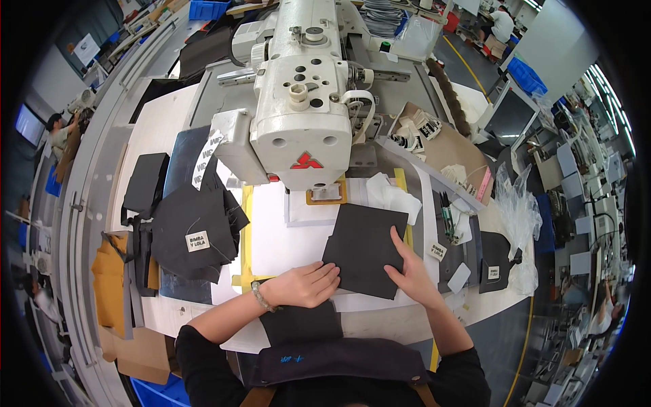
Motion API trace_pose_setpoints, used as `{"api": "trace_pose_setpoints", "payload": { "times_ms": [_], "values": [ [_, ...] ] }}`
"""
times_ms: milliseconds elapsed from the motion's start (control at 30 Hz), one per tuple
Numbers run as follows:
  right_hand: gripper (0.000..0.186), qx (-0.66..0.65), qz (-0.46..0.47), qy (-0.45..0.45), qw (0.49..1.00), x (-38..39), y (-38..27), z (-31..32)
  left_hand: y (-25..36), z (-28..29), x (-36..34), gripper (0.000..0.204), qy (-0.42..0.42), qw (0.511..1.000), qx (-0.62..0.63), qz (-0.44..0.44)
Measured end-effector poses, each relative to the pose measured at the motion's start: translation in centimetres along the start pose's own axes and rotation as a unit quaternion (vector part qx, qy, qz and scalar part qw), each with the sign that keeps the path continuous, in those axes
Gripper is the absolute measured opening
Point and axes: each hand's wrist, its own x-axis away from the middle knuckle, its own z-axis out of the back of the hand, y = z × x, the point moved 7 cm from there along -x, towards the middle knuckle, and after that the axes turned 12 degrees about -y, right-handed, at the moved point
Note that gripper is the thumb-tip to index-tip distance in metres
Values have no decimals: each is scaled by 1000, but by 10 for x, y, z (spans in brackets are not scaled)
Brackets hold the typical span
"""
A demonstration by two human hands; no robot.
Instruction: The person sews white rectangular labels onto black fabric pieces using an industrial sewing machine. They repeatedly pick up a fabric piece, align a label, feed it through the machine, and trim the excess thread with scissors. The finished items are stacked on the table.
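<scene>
A black rectangular panel [366, 251], of fabric or leather, lies tilted in front of the sewing machine head [302, 129]. My left hand [306, 283] pinches its lower left edge, fingers bent together. At the right edge, my right hand [410, 270] holds the panel with thumb and forefinger apart on its top face; the other fingers are partly hidden. Just beyond the panel is a small metal frame with an amber rim [326, 193], under the machine head. Another dark piece [305, 322] rests at the table's front edge, below my left wrist.
To the left sits a pile of black pieces [193, 230] with a pale label on top. Mustard-coloured pieces [110, 278] hang at the table's left edge. A shallow box [444, 152] of labels, green-handled snips [447, 217] and a clear plastic bag [517, 210] are at right.
</scene>
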Motion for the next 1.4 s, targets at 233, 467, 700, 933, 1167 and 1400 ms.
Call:
{"api": "trace_pose_setpoints", "payload": {
  "times_ms": [233, 467, 700, 933, 1167, 1400],
  "values": [
    [81, -24, 36, 16, 999, -14, 2, 10, -24, -11, -5, 20, 5, 1000, -18, 7],
    [81, 84, 13, 40, 996, -47, -4, 26, -57, -13, -9, 23, 6, 998, -47, 32],
    [83, 47, 145, -14, 988, -80, -20, 11, -90, -22, 13, 22, -12, 989, -92, 116],
    [42, 383, 234, -29, 893, -87, -18, -14, -109, -29, 23, 21, -4, 974, -92, 205],
    [34, 458, 250, 22, 853, -97, -18, -8, -113, -36, 29, 28, -39, 961, -93, 256],
    [32, 448, 253, 33, 857, -95, -23, -8, -113, -13, 48, 31, 24, 940, 17, 339]
  ]
}}
